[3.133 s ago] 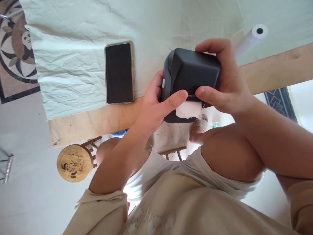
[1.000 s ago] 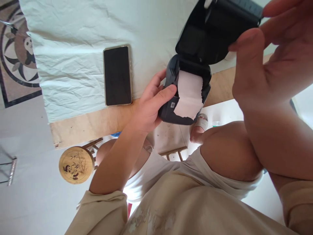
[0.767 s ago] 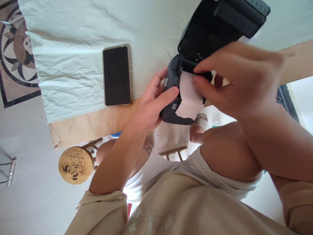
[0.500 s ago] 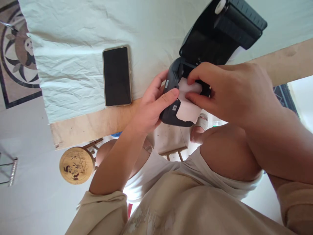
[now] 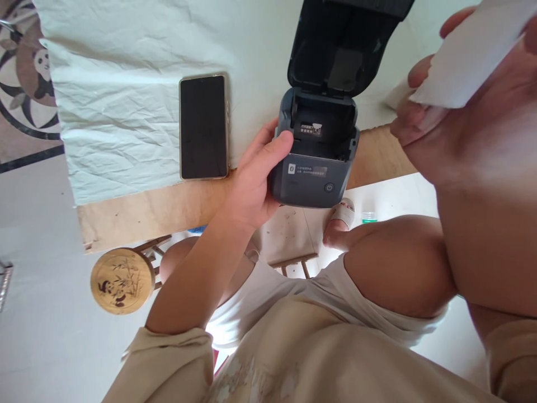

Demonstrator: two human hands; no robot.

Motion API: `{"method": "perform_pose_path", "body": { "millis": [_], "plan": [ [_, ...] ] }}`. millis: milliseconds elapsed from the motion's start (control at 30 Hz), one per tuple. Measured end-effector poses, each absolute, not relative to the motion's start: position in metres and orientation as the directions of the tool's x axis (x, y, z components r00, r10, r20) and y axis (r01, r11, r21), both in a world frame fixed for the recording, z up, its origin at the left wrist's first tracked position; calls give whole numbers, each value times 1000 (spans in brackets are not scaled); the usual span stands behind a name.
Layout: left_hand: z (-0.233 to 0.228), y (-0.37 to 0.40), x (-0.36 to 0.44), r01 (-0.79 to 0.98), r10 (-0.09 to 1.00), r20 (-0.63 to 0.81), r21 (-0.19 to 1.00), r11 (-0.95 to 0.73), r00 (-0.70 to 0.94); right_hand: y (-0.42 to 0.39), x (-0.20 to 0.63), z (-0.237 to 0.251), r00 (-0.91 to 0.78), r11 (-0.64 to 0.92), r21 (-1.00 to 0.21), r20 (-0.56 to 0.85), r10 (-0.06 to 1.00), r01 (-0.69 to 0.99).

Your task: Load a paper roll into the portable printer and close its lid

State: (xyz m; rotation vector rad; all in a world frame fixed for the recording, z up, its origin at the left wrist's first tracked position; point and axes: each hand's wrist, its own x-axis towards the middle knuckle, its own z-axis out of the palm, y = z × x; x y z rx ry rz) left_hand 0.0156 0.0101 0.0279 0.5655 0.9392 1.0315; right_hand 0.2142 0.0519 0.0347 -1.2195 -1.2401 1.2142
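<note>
My left hand [image 5: 258,173] is wrapped round the left side of a dark grey portable label printer [image 5: 311,184], thumb pressed on its edge. The printer's black lid [image 5: 335,50] stands wide open, partly cut off by the top of the view. Inside the bare compartment a small printed sticker shows; a power button sits on the front. At the upper right, apart from the printer, my right hand [image 5: 482,129] is palm up with fingers curled round a white paper roll [image 5: 472,56] that has a ragged torn end. Part of that hand is outside the view.
A smartphone [image 5: 203,127] with a dark screen lies on the pale green cloth [image 5: 126,112] to the left. The wooden table edge [image 5: 146,215] runs beneath it. Below stand a round wooden stool [image 5: 122,281] and, on the floor, a green-and-clear container [image 5: 369,217].
My right hand has lifted the paper roll out of the printer and carried it to the upper right. My left hand still holds the printer, now turned slightly, its compartment exposed.
</note>
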Motion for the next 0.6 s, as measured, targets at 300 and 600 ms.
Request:
{"method": "perform_pose_path", "body": {
  "millis": [300, 600],
  "plan": [
    [30, 10, 21, -471, 917, -370, 789, 394, 147, 44, 214, 11, -95, 317, -768, 321, 942, 556],
    [27, 8, 16, -472, 923, -353, 795, 381, 150, 50, 221, 4, -113, 237, -604, 237, 965, 761]
  ]
}}
